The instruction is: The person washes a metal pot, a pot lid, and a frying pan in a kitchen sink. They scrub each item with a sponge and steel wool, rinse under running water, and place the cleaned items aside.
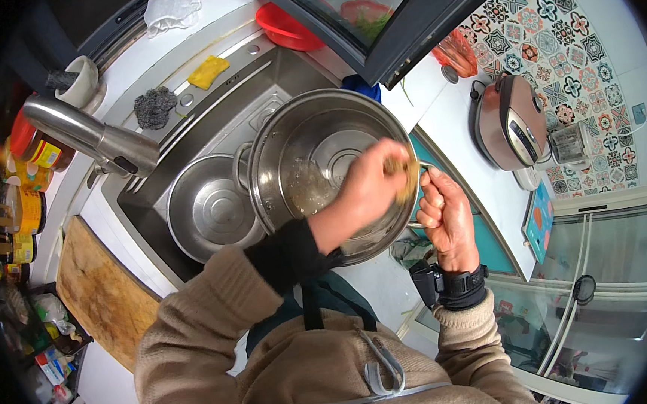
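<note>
A large stainless steel pot (300, 140), tilted with its open top toward me, rests over the right part of the sink, with a little water inside. My right hand (446, 212) is closed around its right loop handle (424, 166). Across the pot's mouth reaches my left hand (373, 182), closed on a yellowish scrubbing pad (410, 179) that presses against the inner wall near the right rim. Motion blurs the pad, so its exact kind is unclear. In the sink (140, 207), left of the pot, sits a shallow steel basin (208, 210).
The faucet (97, 135) overhangs the sink's left side. A steel-wool scourer (155, 107) and a yellow sponge (208, 73) lie on the back ledge. A cutting board (100, 285) is at left, jars beyond it. An open window frame (401, 24) juts above; a rice cooker (511, 121) stands at right.
</note>
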Action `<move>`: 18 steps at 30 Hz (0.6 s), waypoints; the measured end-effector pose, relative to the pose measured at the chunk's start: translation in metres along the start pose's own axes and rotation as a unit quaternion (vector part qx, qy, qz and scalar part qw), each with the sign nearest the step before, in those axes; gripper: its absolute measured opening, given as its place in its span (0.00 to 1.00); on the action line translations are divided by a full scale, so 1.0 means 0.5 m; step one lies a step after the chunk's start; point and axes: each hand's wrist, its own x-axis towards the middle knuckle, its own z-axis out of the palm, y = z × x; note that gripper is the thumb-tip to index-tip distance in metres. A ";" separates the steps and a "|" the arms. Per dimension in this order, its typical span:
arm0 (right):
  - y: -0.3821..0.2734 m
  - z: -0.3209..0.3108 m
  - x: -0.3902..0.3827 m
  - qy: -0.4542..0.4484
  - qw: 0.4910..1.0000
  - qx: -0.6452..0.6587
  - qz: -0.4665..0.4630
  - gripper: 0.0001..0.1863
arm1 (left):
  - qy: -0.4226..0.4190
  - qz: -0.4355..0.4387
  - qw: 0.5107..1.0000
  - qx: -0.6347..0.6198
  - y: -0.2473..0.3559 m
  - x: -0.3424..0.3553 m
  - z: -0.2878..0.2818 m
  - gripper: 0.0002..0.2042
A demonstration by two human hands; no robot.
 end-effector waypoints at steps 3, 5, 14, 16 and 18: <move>0.003 0.003 -0.011 -0.004 1.000 -0.005 0.013 0.12 | 0.168 -0.089 0.959 -0.209 -0.024 0.051 -0.017 0.15; 0.001 -0.001 -0.008 -0.003 1.000 -0.001 0.010 0.12 | 0.220 -0.110 0.948 -0.203 -0.059 0.079 -0.060 0.15; -0.016 0.027 -0.008 -0.031 0.999 -0.027 0.015 0.13 | -0.371 -0.029 0.587 0.719 -0.177 0.042 -0.192 0.11; -0.016 0.019 -0.004 -0.034 0.999 -0.028 0.010 0.13 | -0.451 -0.043 0.601 0.659 -0.224 0.032 -0.145 0.12; -0.020 0.016 0.007 -0.059 0.998 -0.019 0.005 0.13 | -0.502 -0.062 0.644 0.573 -0.248 0.041 -0.122 0.11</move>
